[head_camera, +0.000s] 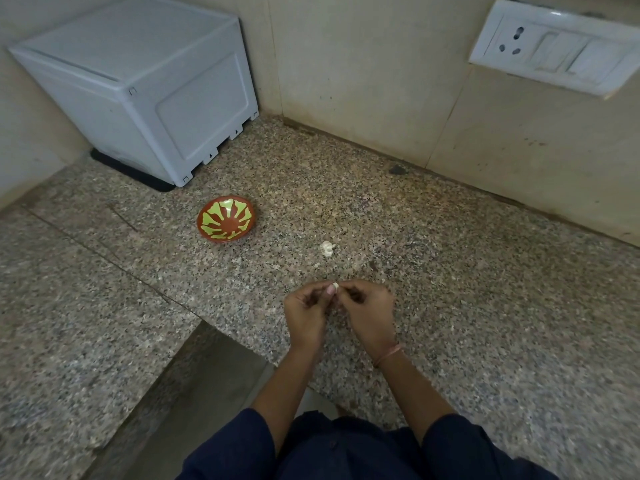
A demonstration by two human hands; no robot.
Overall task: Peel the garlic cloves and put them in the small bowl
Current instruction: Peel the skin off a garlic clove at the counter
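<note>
A small white garlic clove (334, 286) is pinched between the fingertips of both hands, just above the granite counter. My left hand (305, 313) holds it from the left with curled fingers, and my right hand (370, 311) pinches it from the right. Beyond the hands, a white piece of garlic (327, 248) lies on the counter. The small red bowl (225, 219) with a yellow-green sunburst pattern stands to the far left of the hands; nothing shows inside it.
A white plastic box (138, 84) stands in the back left corner on a black base. The tiled wall carries a white socket panel (557, 46) at the upper right. The speckled counter (485, 289) has a step-down edge at the lower left.
</note>
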